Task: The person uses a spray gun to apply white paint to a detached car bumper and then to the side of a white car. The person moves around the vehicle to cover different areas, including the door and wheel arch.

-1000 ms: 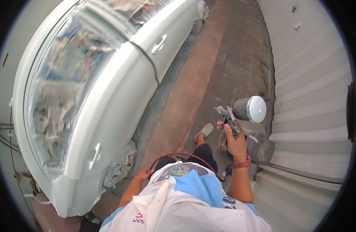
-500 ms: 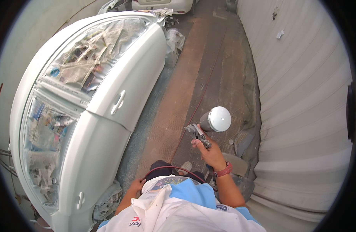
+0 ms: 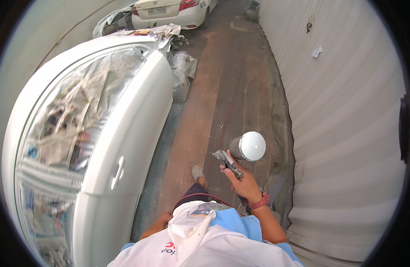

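Observation:
My right hand (image 3: 247, 181), a red watch on its wrist, is closed round the grip of a metal paint spray gun (image 3: 228, 162). The gun's nozzle points left toward the white car body (image 3: 142, 120), with a gap between them. On the gun sits a grey cup with a round white lid (image 3: 253, 146). My left hand (image 3: 164, 219) is low by my waist, partly hidden by my shirt. It seems closed on a red air hose (image 3: 198, 194), which arches across my front. Newspaper and clear film (image 3: 75, 115) cover the car's windows.
A white sedan (image 3: 173, 15) stands at the far end. Crumpled masking plastic (image 3: 183, 73) hangs at the near car's far end. Pale sheeting (image 3: 343, 111) forms the right wall. The brown floor strip (image 3: 198, 107) runs between, with red hose lying along it.
I have moved forward along the car, which slides back and left in view. One foot now shows ahead of me. The spray gun stays in my right hand.

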`<state>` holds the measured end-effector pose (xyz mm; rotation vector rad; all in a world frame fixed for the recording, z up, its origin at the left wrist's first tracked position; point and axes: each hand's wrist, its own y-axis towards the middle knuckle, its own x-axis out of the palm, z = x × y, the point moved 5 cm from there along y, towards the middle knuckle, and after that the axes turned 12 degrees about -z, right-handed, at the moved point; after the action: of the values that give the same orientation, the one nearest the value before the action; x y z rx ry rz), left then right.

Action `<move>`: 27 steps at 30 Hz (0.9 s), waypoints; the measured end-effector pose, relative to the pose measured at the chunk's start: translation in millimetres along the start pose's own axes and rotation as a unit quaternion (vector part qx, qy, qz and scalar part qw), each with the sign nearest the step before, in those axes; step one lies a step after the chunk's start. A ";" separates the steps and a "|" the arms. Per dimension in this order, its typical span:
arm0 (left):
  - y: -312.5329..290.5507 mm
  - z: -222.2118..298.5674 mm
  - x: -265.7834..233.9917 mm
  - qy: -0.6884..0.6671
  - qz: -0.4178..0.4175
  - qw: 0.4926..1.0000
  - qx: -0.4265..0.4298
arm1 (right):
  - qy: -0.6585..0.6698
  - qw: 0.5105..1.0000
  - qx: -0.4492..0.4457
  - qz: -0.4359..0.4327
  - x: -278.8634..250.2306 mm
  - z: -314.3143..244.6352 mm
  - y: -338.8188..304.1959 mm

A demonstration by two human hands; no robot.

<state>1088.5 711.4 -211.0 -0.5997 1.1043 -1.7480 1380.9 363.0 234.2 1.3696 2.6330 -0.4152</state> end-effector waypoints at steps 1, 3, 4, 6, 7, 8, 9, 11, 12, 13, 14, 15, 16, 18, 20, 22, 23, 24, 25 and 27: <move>14.1 27.5 -25.0 0.027 0.016 0.999 0.019 | 0.004 1.000 -0.002 0.006 -9.4 -4.4 24.2; 35.4 71.3 -67.9 0.084 0.033 0.995 -0.034 | 0.016 1.000 0.000 0.007 -23.7 -7.4 66.3; 46.5 97.2 -92.5 0.135 0.025 0.990 -0.037 | 0.020 1.000 -0.007 0.001 -30.2 -9.2 87.3; 60.9 142.8 -138.5 0.237 0.000 0.970 -0.055 | 0.041 0.999 -0.020 -0.008 -43.8 -15.0 126.2; 61.0 156.5 -151.5 0.219 0.002 0.974 -0.051 | 0.040 0.999 -0.024 -0.014 -49.2 -16.6 141.7; 61.3 169.1 -165.0 0.202 0.005 0.978 -0.046 | 0.053 0.998 -0.029 -0.019 -54.8 -18.4 157.4; 66.1 184.2 -181.2 0.186 0.010 0.982 -0.043 | 0.062 0.997 -0.040 -0.023 -60.9 -21.1 175.2; 71.5 206.4 -200.6 0.198 0.026 0.979 -0.041 | 0.043 0.996 -0.070 -0.018 -67.7 -28.8 208.8; 72.8 211.4 -205.3 0.206 0.022 0.977 -0.054 | 0.045 0.996 -0.075 -0.015 -69.7 -31.4 221.8; 74.0 216.5 -208.1 0.189 0.020 0.981 -0.043 | 0.016 0.996 -0.080 -0.026 -73.1 -33.3 234.8; 73.4 218.1 -207.6 0.172 0.009 0.984 -0.043 | -0.002 0.996 -0.077 -0.038 -77.9 -34.2 248.3; 73.0 218.4 -206.3 0.153 -0.002 0.987 -0.052 | -0.017 0.994 -0.096 -0.049 -80.9 -37.0 259.5; 68.2 219.1 -200.1 0.121 0.004 0.992 -0.039 | -0.033 0.995 -0.078 -0.059 -82.6 -38.1 272.2; 60.8 219.7 -182.2 0.050 0.018 0.998 -0.032 | -0.052 0.989 -0.115 -0.071 -88.8 -43.6 295.3; 58.5 226.8 -162.7 0.001 0.040 0.999 -0.031 | -0.055 0.988 -0.107 -0.099 -94.3 -44.8 316.1; 63.1 237.8 -148.2 -0.016 0.065 0.997 -0.043 | -0.063 0.983 -0.122 -0.121 -103.3 -44.7 329.0; 64.7 248.9 -143.5 -0.022 0.075 0.996 -0.048 | -0.077 0.980 -0.127 -0.134 -110.1 -50.1 341.5; 71.1 257.0 -136.7 -0.022 0.088 0.994 -0.056 | -0.089 0.973 -0.163 -0.136 -117.8 -49.2 346.5; 78.4 267.3 -130.8 -0.020 0.102 0.993 -0.063 | -0.079 0.974 -0.145 -0.157 -125.1 -44.0 352.9; 93.7 291.7 -121.5 -0.010 0.127 0.989 -0.076 | -0.061 0.968 -0.166 -0.176 -148.0 -36.8 360.4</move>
<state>1410.8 687.0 -146.1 -0.5412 1.2512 -1.4452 1761.0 455.9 243.1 0.7561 2.6841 -0.0820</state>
